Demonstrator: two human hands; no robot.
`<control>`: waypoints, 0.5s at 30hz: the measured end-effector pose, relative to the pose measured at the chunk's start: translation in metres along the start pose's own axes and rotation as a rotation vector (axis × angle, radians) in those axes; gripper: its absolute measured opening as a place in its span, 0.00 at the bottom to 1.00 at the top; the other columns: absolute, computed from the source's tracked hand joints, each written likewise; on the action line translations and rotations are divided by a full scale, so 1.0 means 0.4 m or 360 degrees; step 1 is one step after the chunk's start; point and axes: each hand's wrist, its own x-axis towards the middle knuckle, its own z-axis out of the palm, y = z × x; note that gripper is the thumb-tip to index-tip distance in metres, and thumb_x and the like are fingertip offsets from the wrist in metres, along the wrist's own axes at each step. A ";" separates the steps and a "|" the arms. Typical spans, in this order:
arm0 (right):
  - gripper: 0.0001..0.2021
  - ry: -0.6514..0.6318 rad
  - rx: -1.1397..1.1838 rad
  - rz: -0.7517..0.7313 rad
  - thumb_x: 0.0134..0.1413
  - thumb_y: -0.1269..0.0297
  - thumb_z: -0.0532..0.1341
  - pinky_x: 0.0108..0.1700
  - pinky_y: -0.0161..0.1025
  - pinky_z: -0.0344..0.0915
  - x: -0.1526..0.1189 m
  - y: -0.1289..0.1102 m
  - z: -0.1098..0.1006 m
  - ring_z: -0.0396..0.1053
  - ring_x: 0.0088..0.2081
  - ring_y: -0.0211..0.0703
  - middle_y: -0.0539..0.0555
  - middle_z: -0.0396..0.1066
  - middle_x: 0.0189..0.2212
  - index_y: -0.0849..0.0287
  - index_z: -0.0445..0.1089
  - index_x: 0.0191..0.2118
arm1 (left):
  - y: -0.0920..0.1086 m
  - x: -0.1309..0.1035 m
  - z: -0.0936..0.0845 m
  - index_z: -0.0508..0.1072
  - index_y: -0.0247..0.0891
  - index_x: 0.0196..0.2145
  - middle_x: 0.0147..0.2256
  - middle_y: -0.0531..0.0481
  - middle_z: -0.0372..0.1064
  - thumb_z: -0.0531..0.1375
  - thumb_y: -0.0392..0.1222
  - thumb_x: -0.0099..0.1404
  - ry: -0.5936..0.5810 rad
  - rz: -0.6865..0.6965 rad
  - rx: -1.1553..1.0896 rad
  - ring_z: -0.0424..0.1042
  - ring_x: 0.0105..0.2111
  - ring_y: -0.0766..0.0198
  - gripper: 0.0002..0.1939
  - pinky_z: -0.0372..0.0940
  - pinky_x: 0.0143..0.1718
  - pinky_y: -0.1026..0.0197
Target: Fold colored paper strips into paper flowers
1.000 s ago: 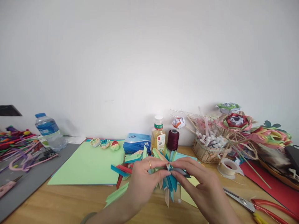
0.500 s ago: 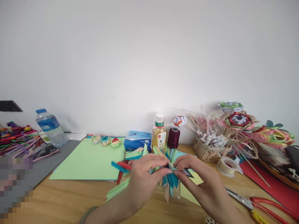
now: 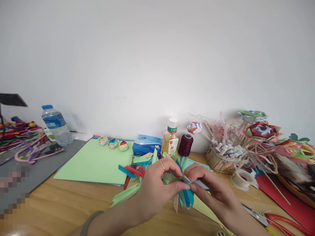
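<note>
A small folded paper piece [image 3: 187,180], pale and bluish, is pinched between the fingertips of both hands. My left hand [image 3: 157,190], with a gold ring and a bracelet at the wrist, is closed on its left side. Thumb and forefinger of my right hand [image 3: 215,190] press on the right side. Just below and behind lie blue folded paper pieces [image 3: 187,198], partly covered by my fingers. To the left spreads a heap of folded strips, among them red ones [image 3: 134,170] and green ones [image 3: 126,194].
Green paper sheets [image 3: 93,164] with several small paper flowers lie left. A tissue pack [image 3: 147,145], yellow-liquid bottle [image 3: 169,141] and maroon thread spool [image 3: 185,145] stand behind. Right are a basket [image 3: 221,163], a ribbon roll [image 3: 243,180] and red-handled scissors [image 3: 278,218]. A water bottle [image 3: 55,126] leans far left.
Both hands have shifted slightly right, still pinching the folded paper. The right fingers have come closer around it. The whole view has moved and tilted a little.
</note>
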 end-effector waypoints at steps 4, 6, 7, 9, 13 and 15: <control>0.04 0.0015 -0.0020 -0.0073 0.62 0.65 0.52 0.38 0.35 0.64 0.004 0.000 -0.001 0.65 0.37 0.38 0.49 0.65 0.34 0.52 0.62 0.35 | 0.003 -0.003 0.002 0.70 0.36 0.24 0.25 0.53 0.68 0.67 0.34 0.51 0.0058 0.0307 0.0131 0.67 0.28 0.68 0.07 0.64 0.31 0.67; 0.04 0.0017 -0.0028 -0.0107 0.62 0.66 0.52 0.38 0.35 0.64 0.004 -0.001 -0.002 0.65 0.37 0.39 0.50 0.65 0.34 0.53 0.62 0.35 | 0.007 -0.005 0.004 0.70 0.36 0.26 0.25 0.53 0.68 0.67 0.34 0.51 0.0110 0.0344 0.0193 0.68 0.27 0.68 0.08 0.64 0.30 0.67; 0.05 0.0015 -0.0032 -0.0124 0.62 0.66 0.51 0.38 0.35 0.65 0.003 -0.002 -0.002 0.66 0.37 0.39 0.51 0.65 0.34 0.53 0.61 0.34 | 0.009 -0.006 0.004 0.70 0.36 0.26 0.25 0.53 0.68 0.66 0.35 0.51 0.0125 0.0358 0.0218 0.68 0.27 0.68 0.08 0.64 0.30 0.67; 0.05 0.0014 -0.0040 -0.0152 0.62 0.67 0.51 0.38 0.36 0.65 0.003 -0.003 -0.003 0.66 0.37 0.39 0.51 0.66 0.34 0.54 0.61 0.34 | 0.012 -0.007 0.005 0.70 0.36 0.27 0.25 0.53 0.68 0.66 0.35 0.52 0.0134 0.0407 0.0243 0.68 0.27 0.68 0.07 0.65 0.29 0.66; 0.05 0.0013 -0.0044 -0.0172 0.62 0.67 0.51 0.38 0.36 0.65 0.003 -0.002 -0.002 0.66 0.37 0.39 0.51 0.66 0.33 0.53 0.61 0.34 | 0.015 -0.007 0.005 0.69 0.37 0.25 0.25 0.52 0.68 0.65 0.37 0.54 0.0146 0.0501 0.0248 0.68 0.26 0.67 0.07 0.66 0.28 0.66; 0.05 0.0020 -0.0043 -0.0166 0.62 0.67 0.51 0.38 0.35 0.65 0.004 -0.001 -0.001 0.66 0.37 0.39 0.50 0.66 0.33 0.53 0.61 0.34 | 0.015 -0.007 0.005 0.69 0.37 0.25 0.25 0.52 0.68 0.65 0.38 0.53 0.0160 0.0499 0.0260 0.68 0.26 0.67 0.07 0.66 0.28 0.66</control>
